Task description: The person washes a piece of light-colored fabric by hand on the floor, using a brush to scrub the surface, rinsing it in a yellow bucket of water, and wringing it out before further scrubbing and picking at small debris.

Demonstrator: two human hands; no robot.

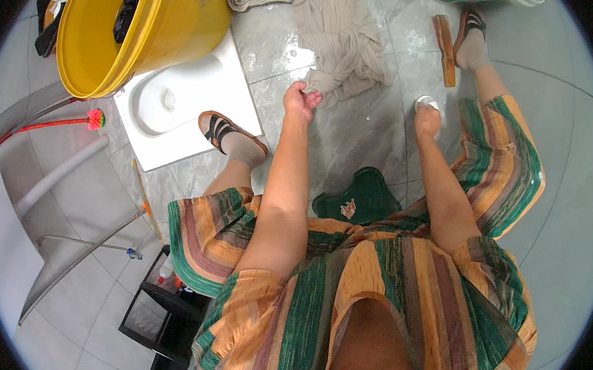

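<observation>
A wet beige cloth [337, 38] lies crumpled and stretched out on the grey tiled floor before me. My left hand [302, 102] is at its near end, palm turned up, with a bit of the fabric between thumb and fingers. Off to the right, my right hand [427, 123] grips a small white object [428, 100]; the fingers hide much of it, so its kind is unclear. Beyond that hand, a wooden washing paddle or slat [444, 51] rests on the floor beside my right sandal [471, 32].
A large yellow bucket [194, 18] with something dark inside stands at a white squat toilet [201, 142]. A red-handled brush [53, 125] and a white pipe [65, 174] are at the left. Below me sits a green plastic stool [368, 190]. A black shelf [164, 304] stands lower left.
</observation>
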